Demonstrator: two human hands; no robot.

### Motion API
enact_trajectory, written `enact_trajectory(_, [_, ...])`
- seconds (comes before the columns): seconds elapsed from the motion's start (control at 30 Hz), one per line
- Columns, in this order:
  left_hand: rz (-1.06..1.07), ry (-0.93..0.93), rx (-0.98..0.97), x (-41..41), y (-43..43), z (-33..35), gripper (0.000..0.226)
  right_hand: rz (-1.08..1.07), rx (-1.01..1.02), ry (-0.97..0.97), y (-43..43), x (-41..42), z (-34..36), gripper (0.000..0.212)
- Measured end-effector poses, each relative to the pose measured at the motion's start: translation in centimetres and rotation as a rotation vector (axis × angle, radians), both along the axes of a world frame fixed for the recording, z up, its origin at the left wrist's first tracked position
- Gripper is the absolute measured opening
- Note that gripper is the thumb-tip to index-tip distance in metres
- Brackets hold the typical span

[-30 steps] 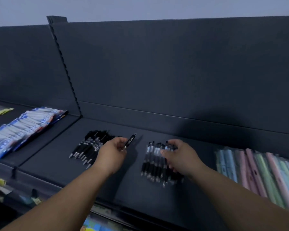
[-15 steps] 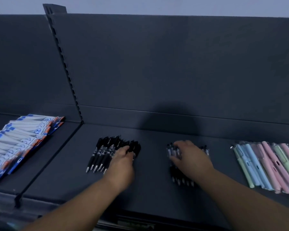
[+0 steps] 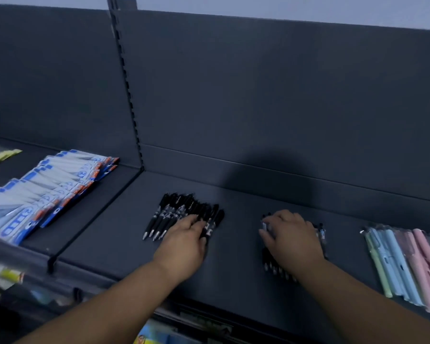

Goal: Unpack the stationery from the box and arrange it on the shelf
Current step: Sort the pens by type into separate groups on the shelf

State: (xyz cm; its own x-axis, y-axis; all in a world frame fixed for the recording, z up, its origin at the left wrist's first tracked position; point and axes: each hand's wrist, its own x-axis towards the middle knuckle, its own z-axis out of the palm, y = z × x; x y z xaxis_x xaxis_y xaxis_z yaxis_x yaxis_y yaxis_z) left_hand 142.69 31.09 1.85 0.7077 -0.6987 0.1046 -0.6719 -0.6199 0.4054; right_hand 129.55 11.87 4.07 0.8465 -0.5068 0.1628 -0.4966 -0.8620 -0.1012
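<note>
Head view: left hand and right hand lay flat, fingers loosely spread, on two black pen piles mid-shelf; squaring the rows probably needed light sideways nudges.

Matt dark metal shelf; glossy black plastic pens; shiny clear-wrapped pastel pens at three o'clock.

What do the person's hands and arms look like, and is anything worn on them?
Both arms are bare up to the frame edge: no sleeves show. The left hand and right hand wear no gloves. No watch, ring or bracelet is visible, though the picture is slightly blurred.
</note>
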Motion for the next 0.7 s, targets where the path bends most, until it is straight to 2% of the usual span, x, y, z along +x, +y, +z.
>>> enact_trajectory(0.27, [0.258,-0.063,-0.098,-5.7,4.0,0.2,0.043,0.364,0.15,-0.068,3.5,0.0,0.3,0.036])
enact_trajectory(0.47, [0.46,-0.064,-0.201,-10.3,11.2,-0.6,0.039,0.568,0.286,-0.155,9.6,0.1,-0.8,0.034])
enact_trajectory(0.57, [0.599,-0.062,-0.164,-12.5,16.9,-0.7,0.042,0.716,0.327,-0.157,14.6,0.2,-0.7,0.033])
enact_trajectory(0.7, [0.772,0.064,-0.027,-14.9,25.4,-2.5,0.051,0.886,0.325,-0.048,21.3,0.0,-1.7,0.033])
